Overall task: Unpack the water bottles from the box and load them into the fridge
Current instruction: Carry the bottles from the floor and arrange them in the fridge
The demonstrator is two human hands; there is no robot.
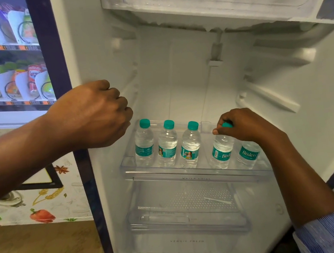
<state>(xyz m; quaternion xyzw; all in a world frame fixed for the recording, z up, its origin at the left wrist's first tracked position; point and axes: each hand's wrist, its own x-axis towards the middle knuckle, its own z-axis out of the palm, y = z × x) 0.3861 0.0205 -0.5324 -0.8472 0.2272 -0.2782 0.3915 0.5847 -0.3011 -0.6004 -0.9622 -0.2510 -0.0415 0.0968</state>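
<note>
Head view: my right hand (243,126) at 3 o'clock pinches the cap of a water bottle (221,151) standing on the fridge shelf (188,175). Left hand (96,113) at 9 o'clock is clenched, empty. Another bottle (248,154) stands just beside, three bottles (167,145) at centre.

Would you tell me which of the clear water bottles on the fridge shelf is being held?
The fourth clear green-capped bottle from the left: the right hand pinches its cap, while the three to its left stand free.
</note>
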